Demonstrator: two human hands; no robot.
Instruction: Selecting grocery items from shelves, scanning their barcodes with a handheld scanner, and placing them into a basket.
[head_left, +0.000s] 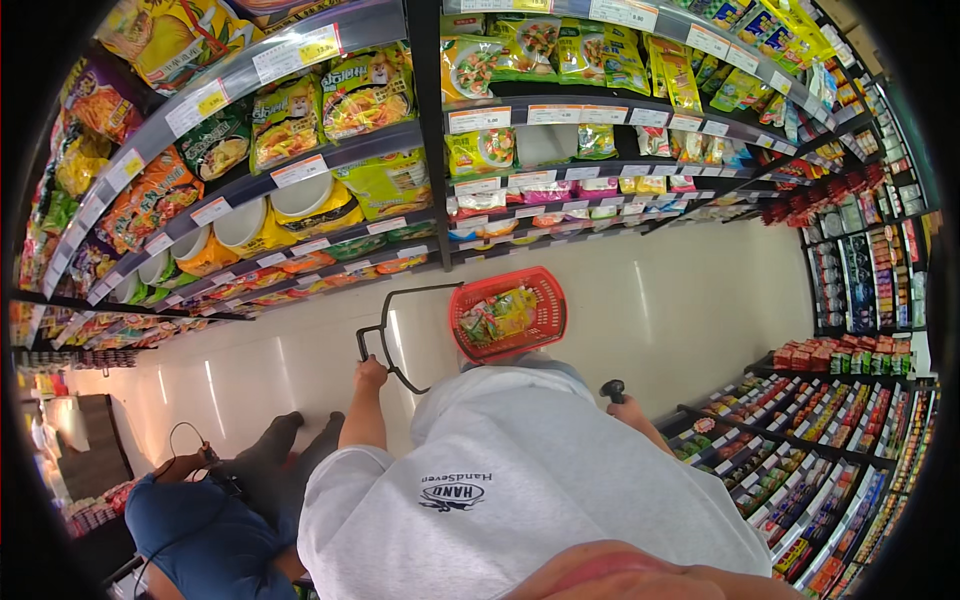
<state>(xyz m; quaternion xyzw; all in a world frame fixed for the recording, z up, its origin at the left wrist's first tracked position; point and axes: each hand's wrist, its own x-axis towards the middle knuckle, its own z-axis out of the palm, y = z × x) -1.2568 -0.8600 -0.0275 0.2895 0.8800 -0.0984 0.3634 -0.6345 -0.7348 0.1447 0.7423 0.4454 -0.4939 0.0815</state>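
Observation:
My left hand (371, 373) is closed around the black handle (365, 341) of a red plastic shopping basket (564, 304). The basket is in front of my legs, with its handle frame extending to the left. Yellow and green plastic food packets (502, 313) lie in it. My right hand (628, 411), low on the right, grips a small black object with a rounded head (613, 389); its lower part is hidden, and its kind cannot be told.
Shelves ahead hold packaged instant noodles (367, 94) and seasoning packets (529, 45). Sloped racks of small packages (810, 420) stand at the right. A person in a blue top (202, 532) is close at the left, holding a dark device with a cable. Pale floor (697, 292) runs between the shelving.

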